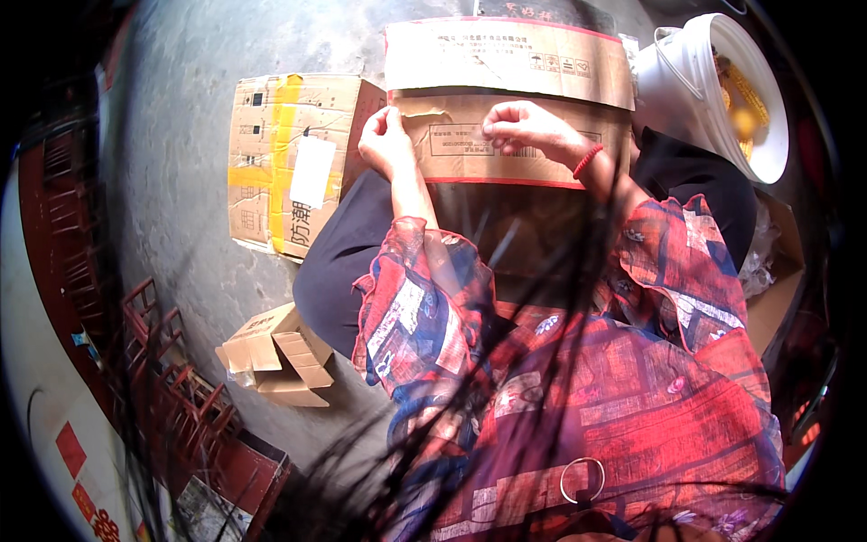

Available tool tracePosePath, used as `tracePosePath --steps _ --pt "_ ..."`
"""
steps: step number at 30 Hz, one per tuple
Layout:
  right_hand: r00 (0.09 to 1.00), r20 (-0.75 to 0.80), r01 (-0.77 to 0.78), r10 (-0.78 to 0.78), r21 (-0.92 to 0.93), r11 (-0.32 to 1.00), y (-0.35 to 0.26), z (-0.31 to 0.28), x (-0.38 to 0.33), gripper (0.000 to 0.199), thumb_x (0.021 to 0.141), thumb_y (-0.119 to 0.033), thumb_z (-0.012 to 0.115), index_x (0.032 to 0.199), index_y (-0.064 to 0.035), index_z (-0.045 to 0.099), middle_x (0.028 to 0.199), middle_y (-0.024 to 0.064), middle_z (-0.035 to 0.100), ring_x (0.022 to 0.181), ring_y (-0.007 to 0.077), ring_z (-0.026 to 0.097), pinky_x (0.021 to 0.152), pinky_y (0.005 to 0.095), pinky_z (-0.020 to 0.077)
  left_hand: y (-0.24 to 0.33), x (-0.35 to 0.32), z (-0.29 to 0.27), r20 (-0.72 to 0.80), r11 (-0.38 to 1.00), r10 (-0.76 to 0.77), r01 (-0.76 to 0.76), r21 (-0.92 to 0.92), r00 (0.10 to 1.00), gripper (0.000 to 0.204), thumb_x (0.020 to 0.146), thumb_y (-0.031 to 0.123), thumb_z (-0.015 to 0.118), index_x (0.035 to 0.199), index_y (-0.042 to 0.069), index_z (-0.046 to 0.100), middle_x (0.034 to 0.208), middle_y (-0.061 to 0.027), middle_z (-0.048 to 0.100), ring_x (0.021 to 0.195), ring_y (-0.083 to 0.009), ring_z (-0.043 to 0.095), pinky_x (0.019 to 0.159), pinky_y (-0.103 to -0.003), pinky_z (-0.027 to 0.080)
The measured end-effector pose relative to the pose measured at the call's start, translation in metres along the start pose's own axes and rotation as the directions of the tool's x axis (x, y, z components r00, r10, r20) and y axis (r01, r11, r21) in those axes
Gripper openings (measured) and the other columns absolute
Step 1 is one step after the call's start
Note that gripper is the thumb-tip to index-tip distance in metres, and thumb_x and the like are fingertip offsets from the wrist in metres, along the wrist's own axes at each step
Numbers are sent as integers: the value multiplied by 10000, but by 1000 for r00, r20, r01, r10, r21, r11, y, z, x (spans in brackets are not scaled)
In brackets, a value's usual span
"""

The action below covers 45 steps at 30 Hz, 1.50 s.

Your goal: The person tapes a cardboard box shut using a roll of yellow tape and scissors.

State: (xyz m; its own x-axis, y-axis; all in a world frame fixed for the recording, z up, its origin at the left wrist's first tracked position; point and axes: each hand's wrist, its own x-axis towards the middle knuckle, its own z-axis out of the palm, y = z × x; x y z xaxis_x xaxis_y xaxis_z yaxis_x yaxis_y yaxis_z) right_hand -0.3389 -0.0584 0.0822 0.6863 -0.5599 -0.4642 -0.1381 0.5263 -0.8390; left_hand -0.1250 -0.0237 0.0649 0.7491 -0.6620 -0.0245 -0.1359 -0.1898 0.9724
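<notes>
Dark hair strands [361, 452], blurred, hang nearest the camera, below the grip of either hand. Left hand [390, 149]: fingertips drawn together at the near end of a tan strip [424, 113], tape or torn paper; whether they are clenched on it cannot be told. Right hand [533, 128], with a red beaded bracelet [588, 162]: fingers loosely curled, contents, if any, not discernible. Behind both grips lies the red-edged cardboard carton [433, 165], its printed upper flap [506, 59] just beyond them. Likely faults: if the strip is adhesive, slack could let it fold upon itself or stick askew; an uneven pull could tear the cardboard's surface. Hair swinging across the grip may hide an edge or be caught. Right of the right grip, a white bucket [664, 95] of yellow corn cobs [750, 95] could tip if knocked by the right knee [700, 172]. Left of the left grip, a yellow-taped carton [257, 126] might be nudged by the left leg [339, 262].
</notes>
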Motion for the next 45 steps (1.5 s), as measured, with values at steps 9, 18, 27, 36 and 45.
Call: tracePosePath --steps 9,18,27,36,45 --pt "972 216 -62 93 -149 987 25 35 -21 150 793 -222 623 717 -94 604 647 -44 564 601 32 494 541 193 409 6 3 -3 24 999 -21 22 -33 999 140 749 94 666 847 -7 661 748 -44 646 661 -98 559 642 -239 455" --pt "996 62 93 -71 -541 836 66 58 -40 122 721 -113 599 811 -43 643 732 92 641 698 188 615 669 301 476 19 6 -16 -112 981 118 -98 168 987 125 756 -7 570 864 -7 633 810 -61 634 742 -142 584 702 -269 470" --pt "966 -215 -3 -142 -561 828 76 34 -45 118 694 -183 618 744 -78 634 716 117 634 692 212 620 653 325 481 12 -80 7 906 941 -92 -263 215 413 272 694 19 536 941 0 648 719 -111 648 676 -139 599 652 -263 470" --pt "901 -385 -127 -199 -675 727 73 44 -64 191 668 -256 636 715 -71 651 724 166 627 705 328 625 611 413 497 -2 -85 1 912 924 -379 15 381 159 135 743 -35 612 877 -45 626 787 -50 645 716 -88 590 678 -219 479" --pt "505 -506 189 -699 -726 661 -17 34 -158 160 717 -194 590 689 -38 570 672 146 578 668 338 588 577 401 474 -33 -91 -8 775 776 -616 -58 628 143 141 829 -4 509 901 -46 623 759 -76 651 620 -110 600 548 -209 478"
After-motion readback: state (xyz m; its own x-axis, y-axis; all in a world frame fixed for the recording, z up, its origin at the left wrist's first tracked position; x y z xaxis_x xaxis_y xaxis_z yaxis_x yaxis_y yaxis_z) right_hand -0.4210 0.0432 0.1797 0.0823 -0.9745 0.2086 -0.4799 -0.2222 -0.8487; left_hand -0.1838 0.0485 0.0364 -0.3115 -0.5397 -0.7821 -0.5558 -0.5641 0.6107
